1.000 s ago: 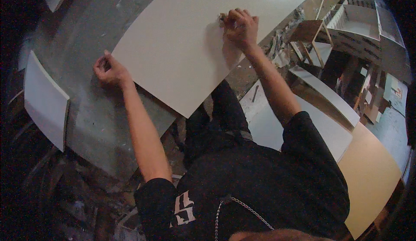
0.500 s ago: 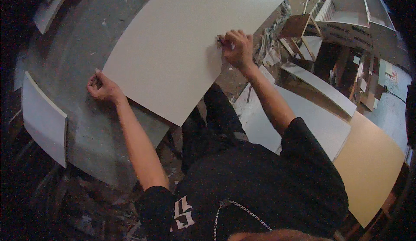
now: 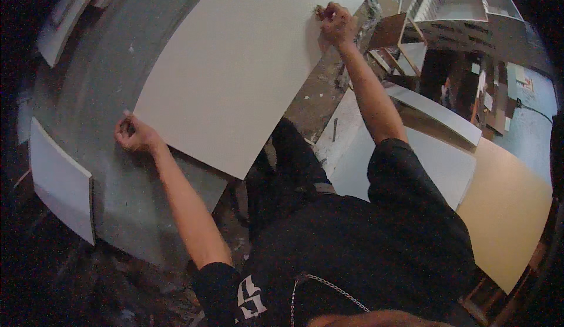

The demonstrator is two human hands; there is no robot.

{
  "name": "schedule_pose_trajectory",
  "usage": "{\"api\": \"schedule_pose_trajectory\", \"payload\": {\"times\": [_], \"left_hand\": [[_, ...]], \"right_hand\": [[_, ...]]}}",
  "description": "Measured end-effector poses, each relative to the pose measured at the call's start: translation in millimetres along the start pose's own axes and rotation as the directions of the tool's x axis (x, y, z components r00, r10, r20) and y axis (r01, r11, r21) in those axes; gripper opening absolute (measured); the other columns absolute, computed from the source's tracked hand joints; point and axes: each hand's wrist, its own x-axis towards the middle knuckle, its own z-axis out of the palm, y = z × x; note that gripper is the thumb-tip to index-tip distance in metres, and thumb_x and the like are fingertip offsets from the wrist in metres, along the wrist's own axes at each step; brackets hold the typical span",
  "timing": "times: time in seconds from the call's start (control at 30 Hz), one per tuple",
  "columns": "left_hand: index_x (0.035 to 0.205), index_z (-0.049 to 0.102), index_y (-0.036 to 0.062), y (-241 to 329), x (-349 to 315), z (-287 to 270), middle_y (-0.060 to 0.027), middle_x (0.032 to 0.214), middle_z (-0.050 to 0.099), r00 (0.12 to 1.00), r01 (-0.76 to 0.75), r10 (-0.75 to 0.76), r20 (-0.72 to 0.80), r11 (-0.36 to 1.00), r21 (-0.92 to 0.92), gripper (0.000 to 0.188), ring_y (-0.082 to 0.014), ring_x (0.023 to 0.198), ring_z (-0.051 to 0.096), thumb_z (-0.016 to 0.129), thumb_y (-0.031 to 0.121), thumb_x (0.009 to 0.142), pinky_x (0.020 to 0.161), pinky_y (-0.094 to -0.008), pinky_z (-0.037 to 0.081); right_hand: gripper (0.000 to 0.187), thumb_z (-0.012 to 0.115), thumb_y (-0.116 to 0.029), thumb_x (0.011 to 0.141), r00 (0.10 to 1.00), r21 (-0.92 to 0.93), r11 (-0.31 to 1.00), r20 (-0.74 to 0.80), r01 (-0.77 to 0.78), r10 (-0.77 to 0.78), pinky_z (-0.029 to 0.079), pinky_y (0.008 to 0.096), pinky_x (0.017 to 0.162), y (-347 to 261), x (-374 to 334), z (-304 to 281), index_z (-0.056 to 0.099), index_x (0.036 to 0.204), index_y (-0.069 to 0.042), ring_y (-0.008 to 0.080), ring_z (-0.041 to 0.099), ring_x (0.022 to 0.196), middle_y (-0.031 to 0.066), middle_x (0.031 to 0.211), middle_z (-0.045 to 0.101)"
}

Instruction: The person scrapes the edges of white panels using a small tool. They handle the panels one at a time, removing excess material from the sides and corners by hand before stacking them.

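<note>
A large off-white panel (image 3: 217, 74) lies flat in front of me on a grey-green work surface (image 3: 126, 200). My left hand (image 3: 136, 134) is by the panel's near left corner, its fingers curled into a pinch. A pale speck shows at its fingertips, too small to name. Over the panel's right edge, farther from me, my right hand (image 3: 339, 26) is closed around a small, dark brownish thing (image 3: 321, 13). Its kind is blurred, and it is at or just above the panel's face; I cannot tell if it touches.
A white board (image 3: 61, 180) stands at the left, and another pale board (image 3: 64, 27) at the upper left. On the right lie a white sheet (image 3: 437, 165), a yellowish board (image 3: 508, 203) and a narrow white strip (image 3: 437, 112). White open shelving (image 3: 452, 4) stands beyond scattered scraps.
My right hand has moved away from me along the panel's right edge with the brownish thing. My left hand stays near the corner, still curled. The whole view has shifted slightly.
</note>
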Motion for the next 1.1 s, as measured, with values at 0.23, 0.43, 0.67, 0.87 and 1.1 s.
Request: {"api": "schedule_pose_trajectory", "payload": {"times": [0.23,0.43,0.67,0.87,1.1], "left_hand": [[0.088,0.062,-0.0014,21,2,-7,-0.0151,0.086,0.067,1.0,-0.007,0.008,-0.007,0.99,0.142,0.026,-0.0237,0.076,0.064,0.076,0.02,0.083,0.07,-0.0336,0.053],[0.092,0.062,-0.0021,39,-12,-1,-0.0161,0.085,0.067,0.995,0.093,-0.096,0.039,0.993,0.075,0.03,-0.0249,0.081,0.064,0.077,0.022,0.083,0.075,-0.0352,0.052],[0.091,0.062,-0.0023,-1,14,-17,-0.0153,0.088,0.067,0.999,0.042,-0.046,0.022,0.987,0.156,0.029,-0.0251,0.083,0.064,0.076,0.021,0.083,0.077,-0.036,0.052],[0.087,0.061,-0.0018,23,-8,0,-0.0143,0.083,0.066,1.0,-0.031,0.031,0.006,0.994,0.101,0.029,-0.0233,0.078,0.062,0.074,0.023,0.085,0.07,-0.0367,0.051],[0.09,0.06,-0.0026,42,2,-7,-0.0156,0.083,0.065,0.998,-0.006,0.0,0.056,0.994,0.109,0.03,-0.0246,0.078,0.062,0.073,0.024,0.086,0.072,-0.0372,0.051]], "right_hand": [[0.014,0.07,-0.018,0.067,0.977,0.102,0.971,-0.031,0.215,-0.213,0.044,0.0419,0.059,-19,-61,0,0.059,0.068,-0.01,0.027,0.062,0.066,0.0079,0.066,0.061],[0.014,0.07,-0.021,0.071,0.989,0.057,0.995,0.127,-0.085,0.077,0.04,0.0412,0.071,6,-9,-12,0.059,0.073,-0.013,0.0239,0.061,0.08,0.004,0.073,0.06],[0.021,0.067,-0.028,0.079,0.99,0.063,0.989,0.037,0.132,-0.135,0.041,0.047,0.069,-35,-35,-7,0.061,0.07,-0.01,0.0306,0.061,0.068,0.0081,0.072,0.063],[0.015,0.071,-0.02,0.076,0.95,0.055,0.963,-0.157,-0.266,0.271,0.042,0.0412,0.065,88,45,-11,0.062,0.074,-0.008,0.028,0.065,0.079,0.0092,0.074,0.065],[0.012,0.068,-0.017,0.071,0.98,0.413,0.909,-0.196,0.054,0.031,0.042,0.0401,0.063,-18,-119,6,0.061,0.074,-0.009,0.0268,0.06,0.066,0.0063,0.072,0.061]]}}
